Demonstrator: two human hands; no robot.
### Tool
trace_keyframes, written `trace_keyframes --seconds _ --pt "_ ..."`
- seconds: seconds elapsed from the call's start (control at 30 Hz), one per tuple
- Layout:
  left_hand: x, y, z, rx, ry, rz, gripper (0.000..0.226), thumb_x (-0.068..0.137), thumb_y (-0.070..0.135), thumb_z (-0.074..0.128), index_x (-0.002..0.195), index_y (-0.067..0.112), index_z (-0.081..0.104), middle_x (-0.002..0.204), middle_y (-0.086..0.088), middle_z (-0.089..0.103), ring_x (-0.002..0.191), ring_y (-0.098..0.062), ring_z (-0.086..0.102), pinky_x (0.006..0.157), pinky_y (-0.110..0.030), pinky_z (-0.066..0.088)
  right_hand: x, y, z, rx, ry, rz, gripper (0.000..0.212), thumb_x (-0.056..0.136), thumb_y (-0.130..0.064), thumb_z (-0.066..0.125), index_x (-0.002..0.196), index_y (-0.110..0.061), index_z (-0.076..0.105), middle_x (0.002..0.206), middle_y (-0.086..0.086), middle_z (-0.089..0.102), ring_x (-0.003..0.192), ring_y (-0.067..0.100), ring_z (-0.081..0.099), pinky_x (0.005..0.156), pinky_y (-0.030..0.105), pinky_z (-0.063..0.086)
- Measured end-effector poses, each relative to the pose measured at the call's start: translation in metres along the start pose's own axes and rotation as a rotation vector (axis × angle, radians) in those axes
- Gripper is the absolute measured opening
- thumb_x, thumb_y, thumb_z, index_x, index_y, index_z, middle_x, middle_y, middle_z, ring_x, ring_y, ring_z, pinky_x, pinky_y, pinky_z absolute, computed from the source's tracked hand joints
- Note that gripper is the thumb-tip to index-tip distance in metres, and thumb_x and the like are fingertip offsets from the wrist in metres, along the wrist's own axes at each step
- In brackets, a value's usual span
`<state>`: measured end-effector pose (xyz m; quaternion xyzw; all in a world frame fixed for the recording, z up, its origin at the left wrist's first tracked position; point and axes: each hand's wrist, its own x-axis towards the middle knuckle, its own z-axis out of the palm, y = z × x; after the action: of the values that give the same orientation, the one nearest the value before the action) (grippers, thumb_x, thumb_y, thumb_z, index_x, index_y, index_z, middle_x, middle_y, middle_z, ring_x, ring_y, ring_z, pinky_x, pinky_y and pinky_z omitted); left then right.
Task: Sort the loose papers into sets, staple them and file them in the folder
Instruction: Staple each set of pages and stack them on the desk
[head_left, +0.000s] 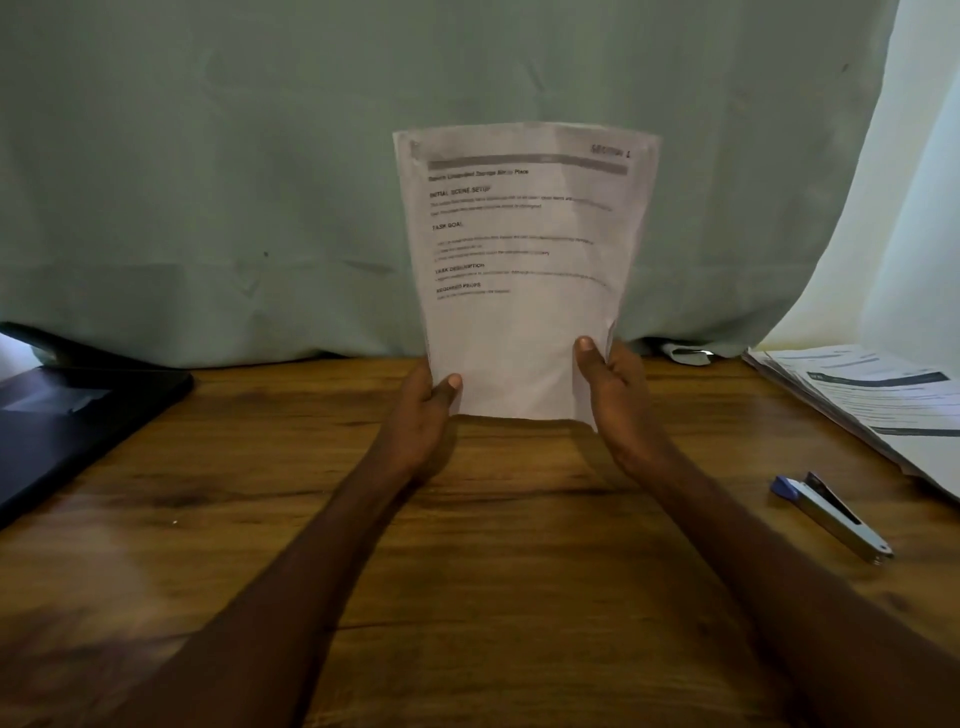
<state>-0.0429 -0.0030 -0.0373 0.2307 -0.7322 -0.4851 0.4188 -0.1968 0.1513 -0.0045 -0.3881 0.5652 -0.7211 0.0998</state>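
Two bare hands hold a thin set of white printed paper sheets (519, 270) upright, its bottom edge resting on the brown wood-grain bench (519, 519). The left hand (423, 415) has its grip closed on the lower left edge, thumb on the front. The right hand (615, 395) grips the lower right edge the same way, thumb in front, fingers hidden behind. Headings read "INITIAL SCENE SETUP" and "TASK GOAL"; smaller text is too blurred to read. A blue and silver metal stapler (831, 514) lies to the right, near a stack of loose printed papers (872, 405). A black folder (72, 410) lies at left. A pale green curtain (208, 156) hangs behind.
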Motion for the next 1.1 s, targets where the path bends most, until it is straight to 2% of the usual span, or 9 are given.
trace_keyframes --seconds 0.07,0.13,0.23,0.33,0.43,0.6,0.77,0.9,1.1 --pt "-0.003 -0.003 -0.002 0.14 -0.091 -0.05 0.034 0.11 0.031 0.047 0.143 0.024 0.052 0.117 0.017 0.06 0.104 -0.004 0.062 0.072 -0.012 0.044 0.0 0.008 -0.001 -0.1 -0.063 0.016 0.013 0.109 -0.033 0.047 0.107 -0.038 0.059 0.094 -0.028 0.07 0.096 -0.006 0.066 0.067 0.006 0.049" --pt "-0.003 -0.007 -0.004 0.246 -0.129 -0.105 0.041 0.11 0.033 0.045 0.147 0.015 0.051 0.121 0.007 0.058 0.096 -0.003 0.055 0.074 -0.015 0.041 0.0 0.017 -0.002 -0.172 -0.094 0.089 0.01 0.108 -0.036 0.047 0.104 -0.037 0.056 0.1 -0.019 0.066 0.098 0.002 0.064 0.067 0.013 0.046" --pt "-0.003 -0.004 -0.006 0.225 -0.158 -0.158 0.044 0.109 0.037 0.047 0.148 0.017 0.05 0.133 0.001 0.061 0.107 -0.014 0.059 0.093 -0.033 0.05 0.004 0.021 -0.005 -0.158 -0.093 0.112 0.013 0.108 -0.035 0.048 0.102 -0.036 0.06 0.106 -0.011 0.069 0.095 0.004 0.066 0.071 0.019 0.049" --pt "-0.001 0.003 -0.013 0.047 -0.15 -0.196 0.044 0.1 0.033 0.066 0.142 0.02 0.057 0.131 0.004 0.067 0.104 -0.012 0.066 0.092 -0.033 0.054 0.008 0.02 -0.009 -0.109 -0.102 0.169 0.005 0.105 -0.035 0.056 0.103 -0.036 0.061 0.103 -0.013 0.07 0.092 0.004 0.069 0.069 0.018 0.052" --pt "0.006 0.016 -0.029 -0.32 -0.085 -0.262 0.048 0.085 0.03 0.082 0.128 0.017 0.066 0.116 -0.006 0.077 0.099 -0.027 0.076 0.084 -0.047 0.062 0.01 0.014 -0.018 -0.057 -0.195 0.352 0.015 0.096 -0.032 0.069 0.104 -0.024 0.059 0.088 -0.009 0.075 0.078 0.011 0.075 0.06 0.024 0.058" --pt "0.014 0.017 -0.041 -0.489 -0.085 -0.106 0.027 0.098 0.002 0.063 0.124 0.01 0.069 0.121 -0.007 0.076 0.105 -0.024 0.075 0.077 -0.032 0.062 0.011 0.012 -0.027 -0.24 -0.471 0.496 0.041 0.089 -0.034 0.078 0.123 -0.015 0.063 0.114 0.003 0.077 0.105 0.024 0.074 0.096 0.043 0.058" --pt "0.008 0.004 -0.046 -0.327 -0.333 -0.182 0.031 0.101 0.008 0.063 0.13 0.017 0.067 0.131 -0.006 0.071 0.116 -0.025 0.071 0.094 -0.042 0.06 0.015 0.01 -0.016 -0.071 -0.199 0.321 0.027 0.099 -0.028 0.068 0.122 -0.015 0.069 0.112 0.002 0.078 0.1 0.022 0.076 0.091 0.044 0.06" --pt "0.003 0.006 -0.038 -0.226 -0.54 -0.252 0.032 0.097 0.011 0.067 0.126 0.026 0.071 0.13 0.003 0.072 0.117 -0.02 0.07 0.09 -0.034 0.061 0.022 0.014 -0.023 -0.033 -0.015 0.281 0.022 0.104 -0.015 0.059 0.122 -0.008 0.069 0.114 0.009 0.076 0.099 0.027 0.075 0.089 0.044 0.06" --pt "0.004 0.013 -0.027 -0.489 -0.39 -0.332 0.037 0.098 0.014 0.066 0.135 0.009 0.062 0.126 -0.016 0.072 0.111 -0.037 0.072 0.081 -0.043 0.063 0.024 0.02 -0.022 0.015 -0.071 0.427 0.024 0.105 -0.013 0.056 0.127 -0.007 0.064 0.12 0.014 0.073 0.107 0.036 0.071 0.1 0.057 0.053"
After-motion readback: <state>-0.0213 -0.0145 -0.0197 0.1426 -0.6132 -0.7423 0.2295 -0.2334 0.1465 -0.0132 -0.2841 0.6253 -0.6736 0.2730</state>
